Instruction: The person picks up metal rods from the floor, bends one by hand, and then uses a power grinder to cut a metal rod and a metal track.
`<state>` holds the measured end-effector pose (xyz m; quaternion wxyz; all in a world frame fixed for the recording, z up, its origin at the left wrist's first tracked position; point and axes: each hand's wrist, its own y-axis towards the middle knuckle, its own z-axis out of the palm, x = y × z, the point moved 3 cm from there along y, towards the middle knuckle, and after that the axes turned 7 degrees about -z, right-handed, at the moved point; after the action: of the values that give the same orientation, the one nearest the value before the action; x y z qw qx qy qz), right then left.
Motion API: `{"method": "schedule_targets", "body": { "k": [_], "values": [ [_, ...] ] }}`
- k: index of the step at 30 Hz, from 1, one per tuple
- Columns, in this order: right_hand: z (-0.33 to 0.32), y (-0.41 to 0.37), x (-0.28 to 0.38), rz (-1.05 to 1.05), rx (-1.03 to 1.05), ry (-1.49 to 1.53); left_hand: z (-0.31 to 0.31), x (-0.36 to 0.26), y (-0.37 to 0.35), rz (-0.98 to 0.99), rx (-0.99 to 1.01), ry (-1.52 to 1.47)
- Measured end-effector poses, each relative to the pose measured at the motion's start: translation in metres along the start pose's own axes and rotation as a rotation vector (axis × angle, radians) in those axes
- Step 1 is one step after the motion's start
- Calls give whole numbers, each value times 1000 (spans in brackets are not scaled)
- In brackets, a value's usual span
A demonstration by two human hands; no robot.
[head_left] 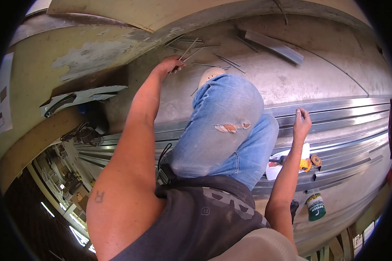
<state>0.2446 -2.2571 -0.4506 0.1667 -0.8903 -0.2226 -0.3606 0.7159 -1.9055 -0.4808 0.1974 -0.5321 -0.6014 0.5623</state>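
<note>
My left hand (173, 65) reaches out over the concrete floor, its fingers closed around thin metal rods (189, 49). Close by it, several more loose rods (231, 61) lie scattered on the floor, some near my shoe (211, 74). My right hand (302, 124) is raised above long shiny metal channels (335, 104) on the right. Its fingers are loosely curled, with a small gap between thumb and fingers and nothing visible in them. Below that hand a yellow angle grinder (307, 164) with a brown disc rests on the channels, beside a white sheet (274, 170).
A green can (316, 206) stands at lower right. A wide flat metal piece (274, 47) and a long thin rod (335, 65) lie on the far floor. Along the left runs a wall with peeling paint (91, 56). Broken board pieces (82, 98) lean at its foot.
</note>
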Motion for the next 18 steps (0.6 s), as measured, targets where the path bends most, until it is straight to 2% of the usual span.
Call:
{"method": "schedule_targets", "body": {
  "k": [4,6,10,12,13,15,18],
  "values": [
    [-2,-1,-4,-5,7,3,-4,-1,-5,25,-7,44],
    [0,-4,-6,3,13,-6,-6,1,-7,-21,-31,221],
    [3,-9,-8,35,13,-24,-6,14,-2,-42,-37,177],
    [4,-11,-10,39,13,-13,-12,21,6,64,-231,137],
    [4,-11,-11,43,14,1,-14,32,17,66,-229,136],
    [2,-11,-8,44,8,-1,-25,40,27,244,-525,80],
    [-3,-11,-12,44,-14,-5,-16,30,23,236,-591,210]
  ]
}}
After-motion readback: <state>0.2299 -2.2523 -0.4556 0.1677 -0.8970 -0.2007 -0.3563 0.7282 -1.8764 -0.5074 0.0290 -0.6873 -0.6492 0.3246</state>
